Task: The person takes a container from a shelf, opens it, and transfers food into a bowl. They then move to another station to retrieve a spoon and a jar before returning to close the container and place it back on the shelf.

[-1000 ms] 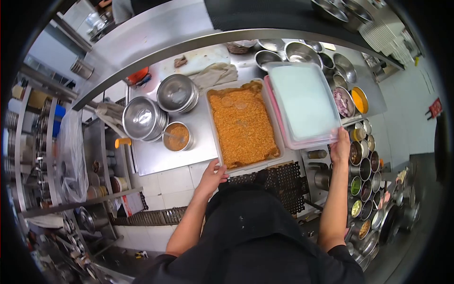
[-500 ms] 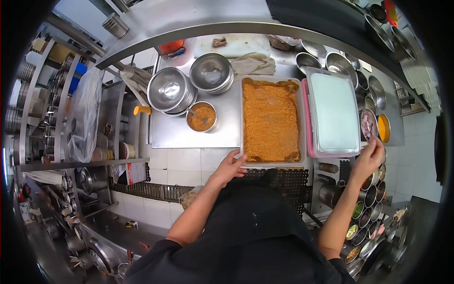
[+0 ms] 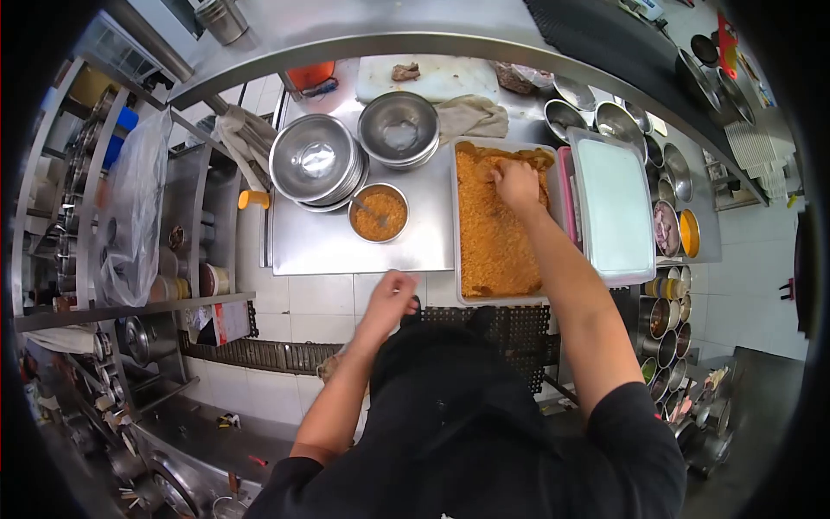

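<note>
A deep clear plastic tub [image 3: 457, 259] holds a wide layer of orange-brown, crumbly or paste-like food [image 3: 497, 251]. Over its far part is my right hand [image 3: 516, 185], fingers bent and pinched together at the surface; whatever lies between the fingertips is hidden. My left hand [image 3: 391, 298] hovers in front of the table's near edge, left of the tub, with its fingers curled in and nothing visible in them. To the left of the tub, a small metal bowl [image 3: 379, 213] contains similar orange food and a spoon [image 3: 370, 210].
Stacked steel bowls [image 3: 313, 160] and a second stack [image 3: 399, 128] stand behind the small bowl. Right of the tub lies a pale-lidded container [image 3: 612, 208]. A cloth [image 3: 471, 118] and a white cutting board [image 3: 458, 80] are farther back. An overhead metal shelf edge [image 3: 363, 48] crosses above.
My right hand has moved from the lidded container's right corner to the food in the tub. My left hand has left the tub's near corner, moved slightly left and curled its fingers.
</note>
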Motion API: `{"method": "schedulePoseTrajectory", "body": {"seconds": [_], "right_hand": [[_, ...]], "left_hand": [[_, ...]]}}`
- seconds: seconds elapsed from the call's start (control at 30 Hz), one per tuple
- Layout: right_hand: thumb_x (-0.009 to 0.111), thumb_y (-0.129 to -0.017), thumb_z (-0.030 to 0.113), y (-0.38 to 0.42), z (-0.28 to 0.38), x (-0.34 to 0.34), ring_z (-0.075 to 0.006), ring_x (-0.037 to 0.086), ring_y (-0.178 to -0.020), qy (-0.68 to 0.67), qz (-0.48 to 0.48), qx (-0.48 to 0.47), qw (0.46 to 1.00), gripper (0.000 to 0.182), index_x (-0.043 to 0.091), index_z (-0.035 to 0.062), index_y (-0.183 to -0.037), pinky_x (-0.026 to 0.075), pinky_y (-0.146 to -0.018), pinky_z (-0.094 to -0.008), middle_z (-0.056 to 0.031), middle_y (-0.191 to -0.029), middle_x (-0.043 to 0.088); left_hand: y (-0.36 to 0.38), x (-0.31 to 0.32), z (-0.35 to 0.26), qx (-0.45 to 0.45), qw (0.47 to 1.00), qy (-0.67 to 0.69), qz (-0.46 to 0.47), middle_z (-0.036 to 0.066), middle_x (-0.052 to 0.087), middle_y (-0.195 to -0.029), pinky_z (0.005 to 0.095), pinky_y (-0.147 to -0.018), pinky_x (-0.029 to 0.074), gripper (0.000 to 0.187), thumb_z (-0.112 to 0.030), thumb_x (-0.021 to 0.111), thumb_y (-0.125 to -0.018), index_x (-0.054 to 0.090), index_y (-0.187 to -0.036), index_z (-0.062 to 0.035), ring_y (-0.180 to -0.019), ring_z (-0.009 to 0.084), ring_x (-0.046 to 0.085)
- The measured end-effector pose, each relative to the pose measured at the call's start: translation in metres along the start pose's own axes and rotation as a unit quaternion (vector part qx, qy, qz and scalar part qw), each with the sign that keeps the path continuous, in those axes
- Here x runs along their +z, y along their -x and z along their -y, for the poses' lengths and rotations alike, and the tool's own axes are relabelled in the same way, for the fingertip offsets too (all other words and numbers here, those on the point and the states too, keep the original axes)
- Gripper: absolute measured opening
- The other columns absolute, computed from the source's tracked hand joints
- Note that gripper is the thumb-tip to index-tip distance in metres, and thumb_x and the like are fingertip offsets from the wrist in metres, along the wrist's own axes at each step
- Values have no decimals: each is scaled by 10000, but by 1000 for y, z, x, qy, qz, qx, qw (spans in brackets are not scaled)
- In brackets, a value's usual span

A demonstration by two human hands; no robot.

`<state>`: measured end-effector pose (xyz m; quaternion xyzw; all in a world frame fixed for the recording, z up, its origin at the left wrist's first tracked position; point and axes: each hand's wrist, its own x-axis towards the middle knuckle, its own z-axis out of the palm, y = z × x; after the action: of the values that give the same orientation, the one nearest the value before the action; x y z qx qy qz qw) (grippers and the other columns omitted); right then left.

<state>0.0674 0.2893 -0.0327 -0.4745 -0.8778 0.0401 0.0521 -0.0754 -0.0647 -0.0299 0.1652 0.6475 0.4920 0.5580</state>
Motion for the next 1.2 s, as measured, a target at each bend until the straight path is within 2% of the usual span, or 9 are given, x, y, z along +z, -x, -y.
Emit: {"method": "schedulePoseTrajectory", "body": {"seconds": [0.13,0.33,0.43,0.53,0.67,0.77,0.87,0.97,1.2], "right_hand": [[735,-903,284,13,11,1,-364,630,-1069,-92,81,40,992,220,730,82,-988,507,-886,-466,-153,-1068,705],[782,-871,186,56,17,-16,-341,661,-932,-151,-11,-111,982,277,579,30,-763,516,-840,-443,-159,-922,648],[784,-872,163,78,14,3,-310,633,-750,-406,49,-159,899,308,538,22,-754,518,-720,-404,-144,-865,622],[793,-878,147,90,18,-17,-264,619,-696,-328,175,-95,924,331,516,13,-754,528,-683,-356,-117,-781,591],[788,-891,149,89,13,-28,-233,645,-749,-498,180,-19,848,209,639,7,-855,542,-714,-355,-126,-758,624],[773,-894,189,63,-7,-44,-295,670,-765,-453,183,38,871,198,689,20,-952,549,-720,-398,-140,-810,677],[725,-911,186,28,-29,-43,-374,690,-859,-190,21,-56,980,236,666,13,-1060,571,-794,-449,-170,-946,684],[677,-919,172,14,-29,-18,-420,674,-955,-77,-4,-53,996,297,620,1,-1154,564,-850,-498,-209,-1101,629],[717,-898,72,66,-6,-31,-394,663,-1006,-272,77,-83,956,350,636,-2,-1230,557,-890,-459,-220,-1242,574]], "left_hand": [[15,19,-1,-6,994,-29,109,66,616,-1018,289,-729,561,314,-340,633,-1045,570,-1158,-55,-851,142,654],[5,14,6,-30,989,-38,138,86,620,-1089,295,-788,567,374,-350,626,-1050,554,-1239,-36,-926,159,663],[-4,26,4,-24,988,-54,140,102,617,-1141,299,-792,570,441,-355,625,-1050,521,-1327,-27,-928,164,660],[-9,51,-3,6,989,-87,121,127,611,-1216,301,-801,566,553,-363,630,-1046,456,-1439,-15,-941,171,654],[-22,71,-10,28,979,-175,99,157,599,-1294,301,-800,554,681,-372,647,-1034,378,-1525,16,-956,178,647],[-37,72,1,37,980,-165,110,160,598,-1299,308,-812,545,690,-365,660,-1026,385,-1510,42,-940,168,637],[-42,79,-1,47,983,-163,65,156,601,-1299,324,-834,539,673,-349,661,-1025,394,-1503,42,-941,167,633],[-52,88,7,90,976,-198,6,250,573,-1353,359,-895,552,722,-406,687,-993,425,-1489,49,-1069,248,667],[-45,76,-11,29,992,-111,45,209,558,-1361,358,-889,549,739,-426,675,-1000,378,-1524,2,-1074,247,640]]}}
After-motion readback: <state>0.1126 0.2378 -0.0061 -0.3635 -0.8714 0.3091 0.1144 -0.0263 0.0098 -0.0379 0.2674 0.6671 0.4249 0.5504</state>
